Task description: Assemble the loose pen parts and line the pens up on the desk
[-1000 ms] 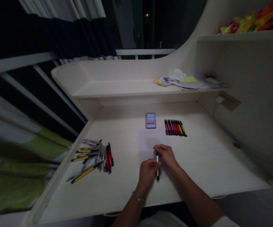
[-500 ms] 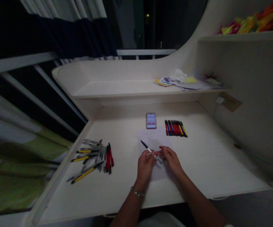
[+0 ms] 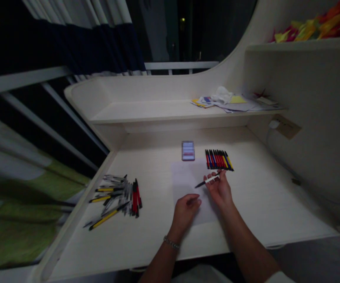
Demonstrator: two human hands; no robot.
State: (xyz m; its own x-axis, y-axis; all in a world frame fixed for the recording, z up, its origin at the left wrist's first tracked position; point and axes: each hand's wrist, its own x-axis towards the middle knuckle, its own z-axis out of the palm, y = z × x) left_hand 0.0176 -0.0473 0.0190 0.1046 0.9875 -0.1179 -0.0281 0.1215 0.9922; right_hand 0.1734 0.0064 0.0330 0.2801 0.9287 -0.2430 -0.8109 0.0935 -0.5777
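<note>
My right hand (image 3: 220, 190) pinches a white pen with a black tip (image 3: 207, 181), held nearly level just in front of a neat row of red, blue and yellow pens (image 3: 218, 159). The pen's dark tip points left over a white sheet of paper (image 3: 187, 184). My left hand (image 3: 185, 211) rests on the paper's near part with fingers loosely curled and nothing in it. A bracelet circles my left wrist.
A loose heap of pens (image 3: 118, 198), clear, yellow and red, lies at the desk's left. A small card or phone (image 3: 188, 150) sits behind the paper. The raised shelf (image 3: 146, 110) holds papers and a crumpled tissue (image 3: 223, 96). Coloured paper shapes (image 3: 314, 25) top the right-hand unit.
Both hands held the pen over the paper; the left hand has let go, and the right hand has carried the pen back and to the right, toward the pen row.
</note>
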